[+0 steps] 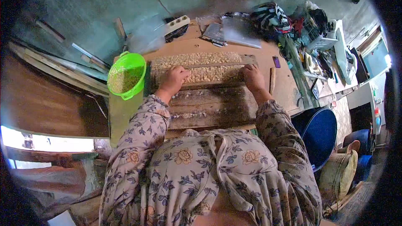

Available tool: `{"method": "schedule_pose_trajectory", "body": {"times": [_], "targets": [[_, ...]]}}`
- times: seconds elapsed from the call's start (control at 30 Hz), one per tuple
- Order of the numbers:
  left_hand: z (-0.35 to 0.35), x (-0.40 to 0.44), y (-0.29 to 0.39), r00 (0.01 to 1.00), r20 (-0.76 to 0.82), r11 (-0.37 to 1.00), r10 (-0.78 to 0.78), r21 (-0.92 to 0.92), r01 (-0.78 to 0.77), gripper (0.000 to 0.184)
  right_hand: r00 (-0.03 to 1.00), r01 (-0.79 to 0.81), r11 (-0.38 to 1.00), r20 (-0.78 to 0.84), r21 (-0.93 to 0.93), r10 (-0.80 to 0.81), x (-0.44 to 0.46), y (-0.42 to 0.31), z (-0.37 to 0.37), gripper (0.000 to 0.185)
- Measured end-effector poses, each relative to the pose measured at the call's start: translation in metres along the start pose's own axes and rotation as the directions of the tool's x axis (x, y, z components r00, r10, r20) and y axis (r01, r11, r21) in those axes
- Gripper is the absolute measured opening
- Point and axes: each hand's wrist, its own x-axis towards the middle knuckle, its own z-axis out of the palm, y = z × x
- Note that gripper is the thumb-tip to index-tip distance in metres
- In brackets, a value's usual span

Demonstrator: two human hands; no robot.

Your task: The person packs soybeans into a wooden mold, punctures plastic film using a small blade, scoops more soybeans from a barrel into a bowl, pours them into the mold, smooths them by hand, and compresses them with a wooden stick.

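Observation:
A slab of pale, bean-like pieces (215, 74) lies on a wooden board (201, 104) in front of me. Across it runs a thin, straight strip (215, 65), dividing a far row from a near row. My left hand (172, 81) is closed at the strip's left end, over the slab's left part. At the other end my right hand (253, 77) is closed too, by the slab's right edge. Both hands seem to grip the strip; its exact kind is unclear. White crumbs dot the board's nearer part.
A bright green basket (141, 79) with loose pale pieces stands left of the board. To the right lie a small purple object (276, 62) and a wooden stick (272, 80). Plastic bags (240, 31) and a power strip (176, 25) sit behind. Blue barrels (316, 136) stand at lower right.

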Motion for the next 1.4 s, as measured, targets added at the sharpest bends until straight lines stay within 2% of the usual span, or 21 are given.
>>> {"method": "schedule_pose_trajectory", "body": {"times": [0.03,0.13,0.2,0.27,0.33,0.4,0.47,0.53,0.57,0.63,0.7,0.77,0.8,0.9,0.93,1.0,1.03,1.07,1.13,1.23,1.4], "targets": [[0.001,-0.002,-0.001,1.000,-0.021,0.999,-0.003,0.045,0.004,0.019,1.000,-0.025,1.000,0.003,-0.016,0.025,-0.001,0.002,0.004,0.017],[0.000,-0.003,0.001,0.999,-0.029,0.995,0.022,0.099,-0.019,0.018,0.999,-0.034,0.999,0.028,-0.040,0.035,-0.004,0.002,0.002,0.016],[-0.003,-0.004,0.004,1.000,-0.016,0.997,0.012,0.075,-0.011,0.017,0.999,-0.016,0.999,0.049,-0.049,0.019,-0.003,0.005,0.003,0.016],[-0.007,-0.003,0.006,1.000,-0.002,0.999,0.000,0.052,0.001,0.017,0.993,-0.103,0.994,0.056,-0.023,0.104,-0.002,0.010,0.013,0.014],[-0.023,0.004,0.019,0.980,0.187,0.998,-0.061,0.019,0.059,0.020,0.998,-0.062,0.998,0.026,-0.007,0.062,-0.006,0.001,-0.002,0.013],[-0.027,0.016,0.025,0.978,0.201,0.998,-0.063,0.043,0.055,0.021,1.000,-0.012,1.000,-0.002,0.011,0.012,-0.007,0.000,-0.001,0.013],[-0.019,0.027,0.028,0.975,0.209,0.995,-0.081,0.074,0.067,0.024,0.991,-0.131,0.991,0.015,-0.014,0.132,-0.006,0.009,0.016,0.012],[0.000,0.033,0.029,0.998,0.035,0.998,0.047,0.041,-0.048,0.037,0.994,-0.102,0.995,0.022,-0.008,0.103,-0.007,0.002,0.007,0.012],[0.005,0.030,0.032,0.999,0.029,0.998,0.035,0.046,-0.036,0.037,0.996,-0.091,0.996,0.023,-0.007,0.091,-0.009,-0.001,0.004,0.013],[0.012,0.023,0.043,0.984,0.164,0.979,-0.066,0.200,0.032,0.046,0.997,-0.071,0.997,0.023,0.008,0.071,-0.013,0.005,0.009,0.013],[0.018,0.020,0.044,0.985,0.154,0.978,-0.073,0.205,0.040,0.045,0.996,-0.082,0.997,0.019,0.017,0.082,-0.019,0.013,0.014,0.014],[0.020,0.017,0.045,0.991,0.120,0.979,-0.063,0.202,0.038,0.043,0.998,0.058,0.995,-0.006,-0.078,-0.058,-0.031,0.022,0.017,0.015],[0.019,0.016,0.046,0.990,0.133,0.983,-0.045,0.184,0.020,0.043,0.999,0.033,0.996,-0.003,-0.088,-0.033,-0.039,0.023,0.014,0.015],[0.015,0.023,0.050,0.973,0.207,0.965,-0.099,0.258,0.043,0.042,0.968,-0.030,0.991,-0.244,0.133,0.062,-0.058,0.011,-0.026,0.016],[0.013,0.024,0.053,0.964,0.237,0.954,-0.119,0.295,0.045,0.042,0.965,-0.079,0.991,-0.242,0.108,0.103,-0.071,0.021,-0.032,0.016],[0.024,0.020,0.044,0.979,0.188,0.943,-0.079,0.332,0.012,0.041,0.785,-0.389,0.899,-0.437,0.202,0.439,-0.097,0.047,-0.038,0.014],[0.023,0.021,0.047,0.981,0.182,0.947,-0.067,0.321,0.006,0.041,0.633,-0.519,0.794,-0.481,0.318,0.607,-0.118,0.085,-0.017,0.013],[0.017,0.022,0.051,0.983,0.170,0.949,-0.063,0.316,0.006,0.041,0.561,-0.621,0.740,-0.512,0.260,0.650,-0.136,0.106,-0.022,0.017],[0.015,0.022,0.052,0.985,0.167,0.952,-0.034,0.306,-0.019,0.041,0.336,-0.857,0.446,-0.376,0.258,0.863,-0.166,0.142,-0.026,0.026],[0.019,0.022,0.050,0.989,0.148,0.944,-0.031,0.330,-0.020,0.040,0.310,-0.923,0.366,-0.333,0.121,0.891,-0.192,0.183,-0.023,0.035],[0.012,0.023,0.058,0.987,0.149,0.940,-0.063,0.340,0.008,0.040,0.384,-0.923,0.372,-0.221,-0.094,0.897,-0.186,0.205,-0.024,0.037]]}}
